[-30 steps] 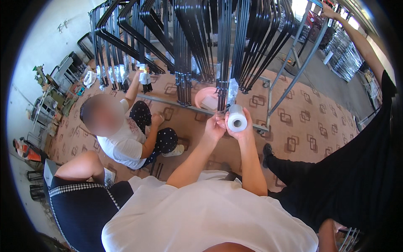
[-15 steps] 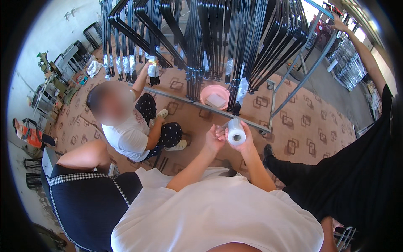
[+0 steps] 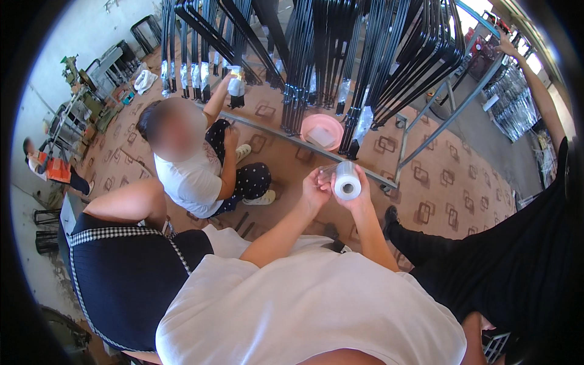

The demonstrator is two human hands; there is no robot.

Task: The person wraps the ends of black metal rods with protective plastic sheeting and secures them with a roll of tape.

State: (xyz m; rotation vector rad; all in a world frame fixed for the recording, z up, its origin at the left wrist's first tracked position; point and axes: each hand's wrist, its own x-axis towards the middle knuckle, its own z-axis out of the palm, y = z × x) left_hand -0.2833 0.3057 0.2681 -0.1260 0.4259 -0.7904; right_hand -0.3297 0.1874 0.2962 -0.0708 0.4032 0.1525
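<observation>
My right hand (image 3: 361, 196) is wrapped round a roll of clear plastic film (image 3: 347, 182), its hollow core turned toward me. Close by on the left, my left hand (image 3: 316, 190) has its fingers closed at the film's loose edge. A short see-through stretch of film (image 3: 328, 174) spans from those fingers to the roll. Both hands are in front of my body, short of a metal rack hung with black bent tubes (image 3: 304, 67). Several tube ends are wrapped in clear film (image 3: 363, 123).
A seated co-worker (image 3: 188, 176) at left grips a wrapped tube end. A pink basin (image 3: 322, 131) stands on the patterned floor under the rack. At right, a person in black (image 3: 517, 243) has a hand on the rack's blue-grey frame (image 3: 450, 112). Another person (image 3: 55, 164) is far left.
The roll has turned slightly, and more film shows between it and my left hand. The co-worker's lower hand has risen toward the tubes. My view has shifted a little.
</observation>
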